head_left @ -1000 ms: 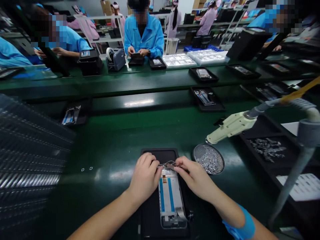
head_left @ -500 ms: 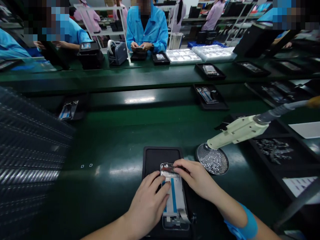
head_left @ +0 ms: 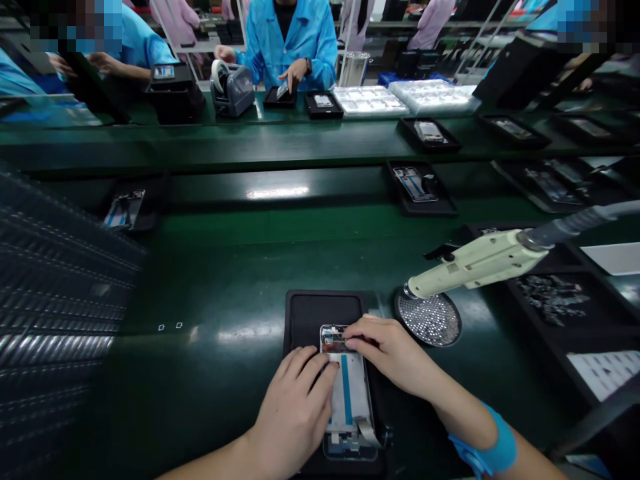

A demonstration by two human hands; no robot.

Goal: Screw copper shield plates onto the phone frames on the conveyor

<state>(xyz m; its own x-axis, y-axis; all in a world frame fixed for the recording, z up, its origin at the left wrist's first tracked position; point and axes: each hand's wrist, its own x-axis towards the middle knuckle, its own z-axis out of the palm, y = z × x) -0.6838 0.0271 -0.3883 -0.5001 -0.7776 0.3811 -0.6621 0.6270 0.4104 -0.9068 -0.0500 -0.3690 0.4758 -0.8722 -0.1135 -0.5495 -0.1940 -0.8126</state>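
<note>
1. Thumb and forefinger of the right hand [head_left: 387,347] are sitting almost together over the far right corner of the smartphone chassis [head_left: 357,393]; whether they are clasping a part, I cannot tell.
2. The left hand [head_left: 295,407], fingers slightly apart, is lying across the chassis's left edge, probably steadying it.
3. A black tray [head_left: 325,310] is carrying the chassis toward its near right corner, its rim likely limiting slippage.
4. Right of the tray's far right corner, an electric screwdriver [head_left: 470,267] is hanging over a perforated round dish [head_left: 430,320], seemingly for easy reach.
</note>
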